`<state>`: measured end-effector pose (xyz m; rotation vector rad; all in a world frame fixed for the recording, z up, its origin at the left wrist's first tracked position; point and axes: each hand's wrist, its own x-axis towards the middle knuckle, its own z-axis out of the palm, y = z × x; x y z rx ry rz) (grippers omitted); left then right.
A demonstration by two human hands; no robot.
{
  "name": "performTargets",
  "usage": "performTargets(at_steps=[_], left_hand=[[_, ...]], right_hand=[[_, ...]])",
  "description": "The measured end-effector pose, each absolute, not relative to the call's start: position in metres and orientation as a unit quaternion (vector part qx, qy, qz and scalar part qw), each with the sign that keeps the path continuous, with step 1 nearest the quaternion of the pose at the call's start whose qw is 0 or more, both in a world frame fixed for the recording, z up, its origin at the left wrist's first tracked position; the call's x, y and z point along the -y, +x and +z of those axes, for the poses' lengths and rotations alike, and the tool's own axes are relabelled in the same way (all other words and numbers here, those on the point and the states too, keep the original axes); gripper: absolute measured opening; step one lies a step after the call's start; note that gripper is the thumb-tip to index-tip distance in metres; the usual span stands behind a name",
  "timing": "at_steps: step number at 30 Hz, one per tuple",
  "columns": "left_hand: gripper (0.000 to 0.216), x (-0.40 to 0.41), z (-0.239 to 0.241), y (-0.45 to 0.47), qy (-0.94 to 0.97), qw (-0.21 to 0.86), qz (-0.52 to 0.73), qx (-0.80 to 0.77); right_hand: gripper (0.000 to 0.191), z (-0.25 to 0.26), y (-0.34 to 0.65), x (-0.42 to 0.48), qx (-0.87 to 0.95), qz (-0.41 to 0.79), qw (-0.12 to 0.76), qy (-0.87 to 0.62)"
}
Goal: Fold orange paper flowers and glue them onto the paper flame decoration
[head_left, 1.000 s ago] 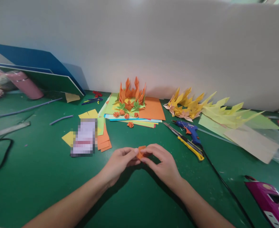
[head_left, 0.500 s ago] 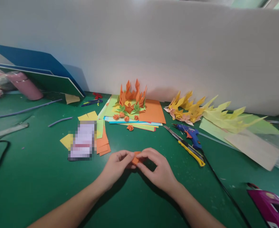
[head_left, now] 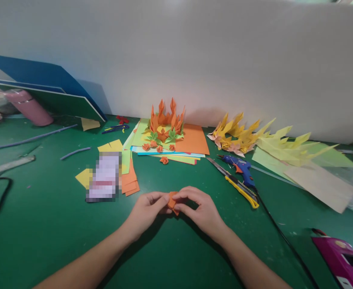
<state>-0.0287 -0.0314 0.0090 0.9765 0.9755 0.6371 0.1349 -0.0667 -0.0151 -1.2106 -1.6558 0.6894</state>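
A small folded piece of orange paper (head_left: 172, 202) is pinched between the fingertips of both hands, just above the table. My left hand (head_left: 149, 208) grips its left side with thumb and forefinger. From the right, my right hand (head_left: 199, 210) holds it by thumb and fingers, and one pointed flap sticks out below. Beyond the hands lie several small orange paper roses (head_left: 164, 160). Behind these stands an orange folded-paper crown (head_left: 167, 124) with green paper leaves, on a stack of coloured sheets (head_left: 196, 138).
Left are a blurred-out phone (head_left: 106, 176), orange paper squares (head_left: 130, 186), a pink bottle (head_left: 29, 107) and leaning boards (head_left: 59, 100). Right are a yellow utility knife (head_left: 242, 192), a blue glue gun (head_left: 241, 168) with its cord, yellow paper crowns (head_left: 239, 134) and a purple box (head_left: 341, 257).
The fingers have shifted a little on the orange paper, and a pointed flap now shows beneath it. The whole view has moved slightly; other things lie as before.
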Motion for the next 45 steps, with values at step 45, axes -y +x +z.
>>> performTargets(at_steps=[45], left_hand=[[0.027, 0.0376, 0.0094, -0.0263, 0.500, 0.690, 0.296, -0.432]], right_hand=[[0.013, -0.0147, 0.1297, 0.0704, 0.726, 0.126, 0.471, -0.485]])
